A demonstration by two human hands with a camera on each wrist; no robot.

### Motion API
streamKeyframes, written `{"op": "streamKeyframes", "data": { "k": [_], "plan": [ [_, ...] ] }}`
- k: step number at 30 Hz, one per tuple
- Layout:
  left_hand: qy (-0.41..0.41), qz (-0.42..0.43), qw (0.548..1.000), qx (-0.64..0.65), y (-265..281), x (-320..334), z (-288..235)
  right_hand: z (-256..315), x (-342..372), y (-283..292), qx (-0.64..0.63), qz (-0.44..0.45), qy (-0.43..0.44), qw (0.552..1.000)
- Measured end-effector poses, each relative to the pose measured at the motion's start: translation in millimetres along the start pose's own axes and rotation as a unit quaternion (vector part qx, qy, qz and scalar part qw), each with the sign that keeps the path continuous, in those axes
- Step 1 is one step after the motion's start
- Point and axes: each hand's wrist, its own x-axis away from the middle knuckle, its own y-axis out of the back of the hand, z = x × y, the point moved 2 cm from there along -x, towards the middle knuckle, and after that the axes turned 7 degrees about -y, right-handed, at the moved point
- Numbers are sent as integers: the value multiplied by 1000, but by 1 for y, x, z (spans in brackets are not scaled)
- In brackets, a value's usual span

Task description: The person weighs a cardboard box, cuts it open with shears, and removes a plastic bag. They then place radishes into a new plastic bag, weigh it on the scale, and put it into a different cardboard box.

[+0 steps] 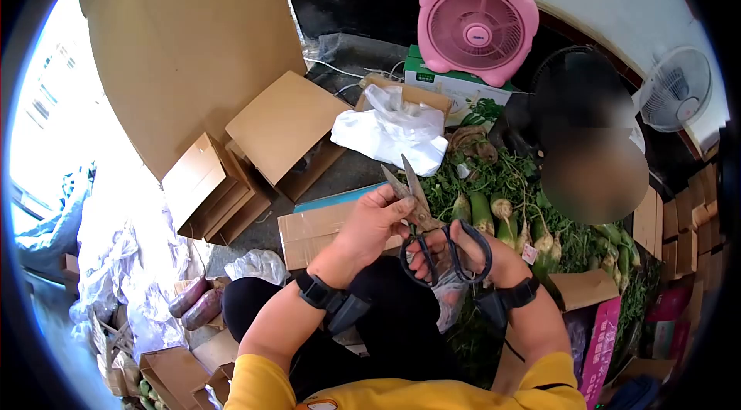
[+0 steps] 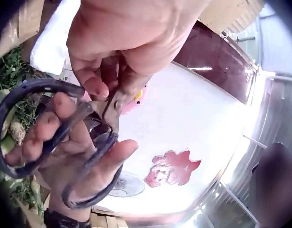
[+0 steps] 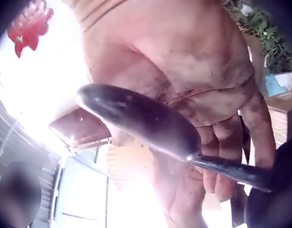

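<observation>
Scissors with black loop handles (image 1: 421,213) are held in front of the knees, blades pointing up and slightly apart in the head view. The left hand (image 1: 367,231) pinches them around the blades near the pivot; the left wrist view shows its fingertips (image 2: 96,88) beside the pivot (image 2: 117,106). At the handles is the right hand (image 1: 502,259), with fingers through one loop and the thumb (image 2: 120,154) through the other. In the right wrist view a black handle (image 3: 141,121) crosses the right palm (image 3: 184,80).
Green-topped radishes (image 1: 482,213) lie among leaves in front and to the right. Cardboard boxes (image 1: 285,128) and a white bag (image 1: 394,136) stand beyond. A pink fan (image 1: 478,28) is at the back; purple vegetables (image 1: 202,308) lie left. Another person, blurred, is at right.
</observation>
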Motion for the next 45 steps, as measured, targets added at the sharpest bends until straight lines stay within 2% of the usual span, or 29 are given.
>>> {"op": "streamKeyframes", "data": {
  "k": [2, 3, 6, 7, 8, 9, 10, 11, 12, 13, 15, 16, 18, 19, 21, 23, 25, 27, 28, 29, 30, 31, 34, 37, 38, 40, 42, 44, 45],
  "plan": [
    [-20, -8, 1000, -7, 0, -1, -3, 9, 6, -4, -13, -8, 76, 997],
    [-37, -13, 999, -14, 1, -1, -5, 8, 7, -1, -11, -7, 73, 997],
    [-75, -36, 995, -56, 10, -4, -9, -20, 16, 34, 41, -269, 130, 953],
    [-79, -39, 995, -55, 11, -4, -11, -27, 19, 33, 44, -266, 129, 954],
    [-78, -62, 993, -66, 14, -4, -13, -29, 25, 35, 113, -395, 211, 887],
    [-76, -85, 991, -76, 16, -5, -15, -27, 30, 36, 178, -511, 287, 791],
    [-79, -87, 990, -75, 17, -5, -17, -20, 33, 26, 180, -509, 287, 791],
    [-64, -104, 989, -79, 18, -6, -17, -4, 43, 1, 375, -540, 329, 678],
    [-48, -122, 988, -82, 20, -6, -16, 10, 49, -25, 550, -542, 353, 528],
    [-49, -123, 988, -81, 20, -5, -15, 23, 49, -42, 551, -540, 353, 529],
    [-40, -104, 991, -68, 20, -6, -12, 45, 33, -73, 736, -422, 295, 439],
    [-42, -105, 991, -66, 18, -5, -11, 49, 24, -75, 738, -420, 296, 439],
    [-27, -101, 993, -62, 14, -1, -11, 49, -1, -74, 832, -336, 221, 381],
    [-29, -114, 991, -58, 14, 2, -11, 48, -11, -67, 835, -324, 224, 385],
    [-15, -118, 991, -52, 16, 5, -13, 43, -27, -54, 853, -322, 226, 343],
    [-11, -135, 990, -51, 23, 9, -14, 41, -34, -54, 851, -312, 234, 353],
    [0, -131, 991, -5, 25, 15, -13, 43, -37, -50, 792, -298, 211, 490],
    [5, -130, 991, 11, 29, 20, -12, 49, -40, -54, 789, -278, 233, 496],
    [7, -120, 992, 25, 27, 22, -13, 53, -41, -52, 489, -299, 173, 801],
    [12, -106, 993, 41, 25, 23, -12, 48, -41, -49, 95, -271, 80, 955],
    [12, -83, 996, 41, 25, 23, -13, 37, -42, -28, 40, -264, 98, 959],
    [21, -73, 996, 44, 26, 23, -11, 42, -33, -28, 404, -257, 225, 849],
    [-30, -62, 995, -70, 32, 19, -12, 53, -21, -15, 218, -265, 244, 907],
    [-64, -95, 978, -175, 49, 17, -17, 49, -6, 17, 87, -308, 263, 910],
    [-60, -87, 978, -178, 54, 15, -17, 45, -3, 32, 53, -280, 257, 923],
    [-98, -146, 947, -269, 68, 10, -18, 34, 3, 47, -5, -292, 247, 924],
    [-108, -140, 923, -342, 81, 3, -7, 17, 3, 74, -106, -244, 239, 934],
    [-115, -138, 867, -464, 84, 0, 0, 1, 2, 96, -110, -254, 207, 938],
    [-110, -132, 867, -469, 86, -1, 4, -8, 3, 105, -110, -261, 173, 943]
  ]
}}
